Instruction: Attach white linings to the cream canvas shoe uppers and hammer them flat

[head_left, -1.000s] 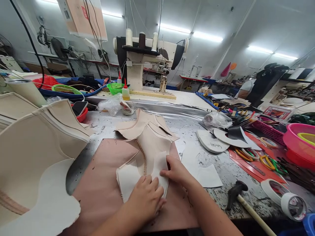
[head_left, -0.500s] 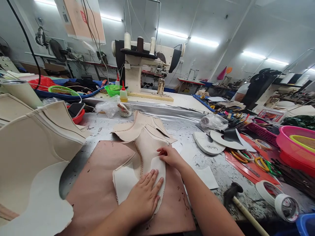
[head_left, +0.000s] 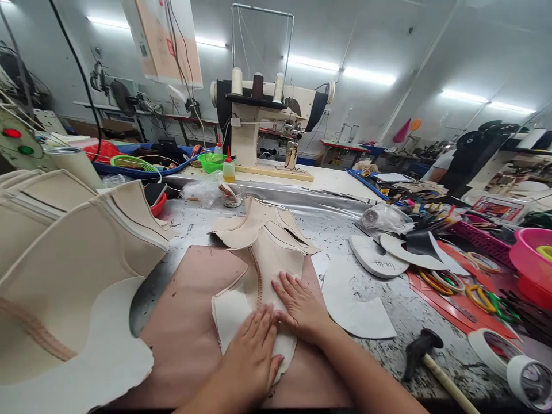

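A stitched beige leather shoe upper (head_left: 276,247), with white lining pieces (head_left: 230,310) on its lower part, lies on a brownish-pink sheet (head_left: 181,310). My left hand (head_left: 254,348) rests flat on the lower part, fingers stretched out. Just right of it and higher up, my right hand (head_left: 302,307) also presses flat, its fingers spread over the leather and the top of the white piece. Both palms hide part of the lining. Another beige upper (head_left: 233,227) lies behind. A loose white curved piece (head_left: 357,305) is beside my right forearm.
More stitched uppers (head_left: 103,241) stand stacked at left. A hammer (head_left: 425,351), tape rolls (head_left: 528,376), scissors (head_left: 483,299) and a pink basket (head_left: 535,259) are at right. A sewing machine (head_left: 267,115) stands behind, near a glue bottle (head_left: 228,169).
My right hand has gone from holding the upper's right edge with bent fingers to lying flat on it. My left hand stays flat on the lower part. The view has shifted left.
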Tool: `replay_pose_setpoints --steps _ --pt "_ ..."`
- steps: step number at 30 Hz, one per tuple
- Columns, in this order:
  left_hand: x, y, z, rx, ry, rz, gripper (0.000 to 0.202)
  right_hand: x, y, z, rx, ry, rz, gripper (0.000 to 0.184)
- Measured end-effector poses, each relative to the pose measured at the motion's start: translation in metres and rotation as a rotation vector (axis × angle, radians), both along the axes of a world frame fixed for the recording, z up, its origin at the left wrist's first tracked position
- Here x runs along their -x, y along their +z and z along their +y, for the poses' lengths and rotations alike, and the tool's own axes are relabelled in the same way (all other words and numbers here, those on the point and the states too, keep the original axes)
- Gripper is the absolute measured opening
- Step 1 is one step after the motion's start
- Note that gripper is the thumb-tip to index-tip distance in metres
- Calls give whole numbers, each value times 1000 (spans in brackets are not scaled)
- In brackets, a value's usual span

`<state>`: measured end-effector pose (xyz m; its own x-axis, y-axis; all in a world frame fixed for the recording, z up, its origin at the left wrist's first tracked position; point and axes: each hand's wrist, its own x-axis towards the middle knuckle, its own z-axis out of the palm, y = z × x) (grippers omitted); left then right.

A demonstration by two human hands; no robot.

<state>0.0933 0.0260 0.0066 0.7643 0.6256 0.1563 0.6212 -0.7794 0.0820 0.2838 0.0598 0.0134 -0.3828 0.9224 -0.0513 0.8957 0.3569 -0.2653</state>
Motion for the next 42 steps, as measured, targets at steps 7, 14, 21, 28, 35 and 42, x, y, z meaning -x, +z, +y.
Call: replay_pose_setpoints --steps 7,14,21,28,35,42 --pt "21 13 -2 144 215 66 63 18 6 -19 -263 13 74 50" --pt "33 17 25 45 248 25 47 60 4 -69 -121 165 144 55" --pt "36 10 26 -73 311 162 49 54 6 -70 41 229 170 73" --pt "33 25 33 44 324 132 52 57 5 -72 0 234 154 84" --pt "29 31 39 117 350 106 55 66 0 -77 -67 215 138 73" --pt "37 26 44 252 288 19 50 59 9 -87 -11 418 160 64"
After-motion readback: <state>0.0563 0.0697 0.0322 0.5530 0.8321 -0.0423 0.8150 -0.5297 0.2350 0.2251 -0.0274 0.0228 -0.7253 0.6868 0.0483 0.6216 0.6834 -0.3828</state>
